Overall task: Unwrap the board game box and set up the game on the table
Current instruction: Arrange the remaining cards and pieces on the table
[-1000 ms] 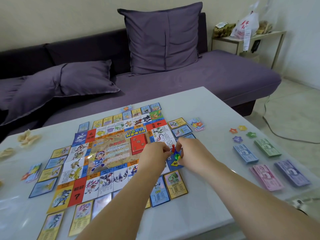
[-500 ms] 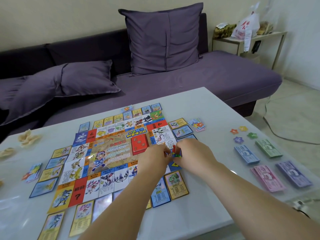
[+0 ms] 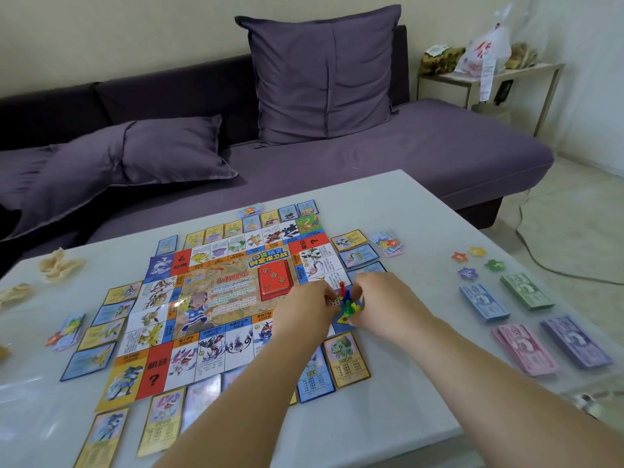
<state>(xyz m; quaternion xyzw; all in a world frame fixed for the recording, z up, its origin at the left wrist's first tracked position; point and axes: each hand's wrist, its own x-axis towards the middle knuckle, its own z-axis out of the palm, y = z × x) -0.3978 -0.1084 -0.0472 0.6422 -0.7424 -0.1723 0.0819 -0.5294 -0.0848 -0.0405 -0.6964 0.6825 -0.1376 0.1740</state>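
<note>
Game board [image 3: 216, 298] is getting its pawns [image 3: 349, 304] stood on its near-right corner, left hand [image 3: 310, 309] and right hand [image 3: 385, 298] fingers both pinching narrow around them, probably marking the start.

Soft, even daylight fills the room, brightest on the pale wall [image 3: 591, 79] at right, while the far-left end of the sofa [image 3: 439, 157] is left in deep shade. Shadows are kept faint and soft-edged. A milky sheen is spread across the glossy table [image 3: 388, 204], strongest at its near-left corner. Straight edges are bowed by the wide lens toward the borders, and fine print on the board [image 3: 216, 298] is slightly smeared.
</note>
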